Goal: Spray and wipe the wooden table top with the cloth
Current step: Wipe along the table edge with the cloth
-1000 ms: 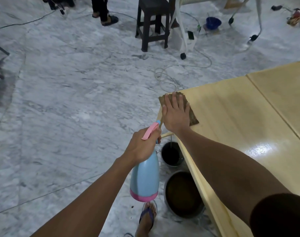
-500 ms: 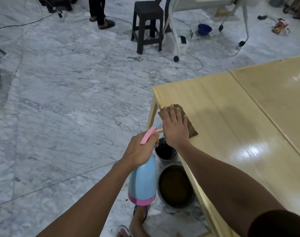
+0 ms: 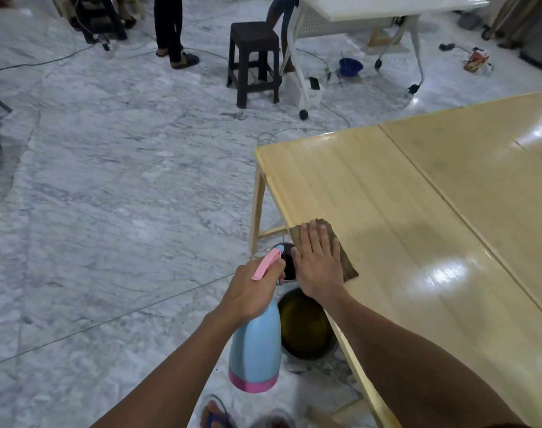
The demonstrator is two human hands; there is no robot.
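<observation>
Cloth (image 3: 340, 251), one brown piece, lies at the tabletop's (image 3: 418, 211) near left edge under the flat, open right hand (image 3: 320, 267). Left hand (image 3: 251, 291) grips one blue spray bottle (image 3: 255, 347) beside it. Two dark buckets (image 3: 306, 329) sit below.

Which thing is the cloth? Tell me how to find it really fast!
Look at the big wooden table on the right and follow its near left edge toward the person. The cloth lies flat there under the right hand. It is the only brown, rough-looking square on the pale shiny wood, unlike the blue and pink spray bottle held off the table's side.
</observation>
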